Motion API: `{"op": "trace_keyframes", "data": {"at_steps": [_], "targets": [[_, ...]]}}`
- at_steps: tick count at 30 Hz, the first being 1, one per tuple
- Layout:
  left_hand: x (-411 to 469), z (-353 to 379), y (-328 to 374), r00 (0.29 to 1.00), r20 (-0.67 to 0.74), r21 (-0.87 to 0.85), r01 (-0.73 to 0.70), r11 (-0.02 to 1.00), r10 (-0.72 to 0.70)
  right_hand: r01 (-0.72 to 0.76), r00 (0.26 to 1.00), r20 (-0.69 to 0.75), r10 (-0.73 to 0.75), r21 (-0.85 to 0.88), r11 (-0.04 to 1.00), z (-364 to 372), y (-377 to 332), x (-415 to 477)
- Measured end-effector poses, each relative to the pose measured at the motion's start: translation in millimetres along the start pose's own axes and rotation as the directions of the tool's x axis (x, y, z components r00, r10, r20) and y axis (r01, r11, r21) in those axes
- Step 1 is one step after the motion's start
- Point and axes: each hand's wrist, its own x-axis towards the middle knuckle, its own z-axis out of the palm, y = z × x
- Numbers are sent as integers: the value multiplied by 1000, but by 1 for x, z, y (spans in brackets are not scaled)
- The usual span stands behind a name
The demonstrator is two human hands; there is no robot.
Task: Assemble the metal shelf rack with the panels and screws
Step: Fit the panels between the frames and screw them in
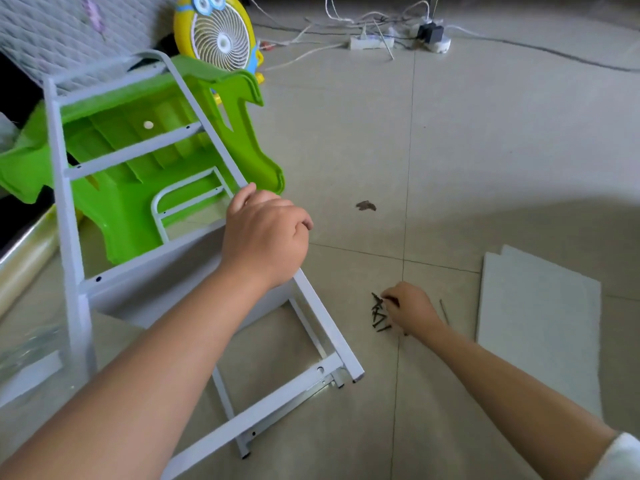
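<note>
1. Rack (pixel 277 398) lies tilted on the left of the scene. Its far end leans on a green stool (pixel 114 202) and its near feet rest on the floor (pixel 485 150).
2. The step in hand looks like fetching a screw to fasten the next joint. The screws (pixel 378 315) lie in a small dark heap on the floor, just right of the rack's near corner.
3. To do it well, take one screw only, pinched near its head so that the tip points free. Lift it straight up and out of the heap so the others do not scatter across the tiles. Hold the rack firmly meanwhile, because a frame that slips off the stool would lose the alignment of its holes.
4. Left hand (pixel 265 237) is on the rack's right rail, about midway along. Its fingers are curled over the bar in a steadying grip, knuckles up.
5. Right hand (pixel 412 306) reaches down to the far end of the heap, thumb and fingertips closed together on a screw. I cannot tell whether the screw is clear of the floor.
6. The two hands are well apart, one on the frame and one at the heap.
7. Panels (pixel 540 327), white and stacked flat, wait on the floor at the right, near the right hand but untouched.
</note>
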Motion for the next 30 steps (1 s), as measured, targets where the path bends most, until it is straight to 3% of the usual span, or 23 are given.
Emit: {"op": "trace_keyframes", "data": {"at_steps": [3,8,13,17,20,22,24,27,30], "targets": [[1,0,1,1000,29,-10,-10,1000,10,49,982,-188,-11,202,978,-38,-25,-7],[-5,-24,-15,994,-47,-258,82,963,-97,201,924,-382,-12,459,865,-105,-103,-17],[-46,-57,-63,962,-111,-170,231,958,-251,523,819,-489,-301,419,742,-130,-197,-35],[-84,-68,-100,880,-246,-87,397,914,-406,698,707,-421,-568,292,653,-123,-255,-42],[-103,-71,-116,792,-95,-240,569,786,-603,771,634,-338,-695,205,604,-110,-283,-42],[-109,-72,-120,784,-4,-378,574,727,-621,799,598,-299,-744,147,583,-103,-296,-41],[-109,-73,-119,803,15,-416,547,727,-596,792,608,-260,-750,129,597,-100,-305,-39],[-103,-76,-121,823,36,-318,547,774,-566,754,655,-198,-729,114,647,-96,-311,-36],[-96,-77,-123,839,46,-231,537,812,-542,758,650,-177,-739,80,647,-92,-311,-34]]}}
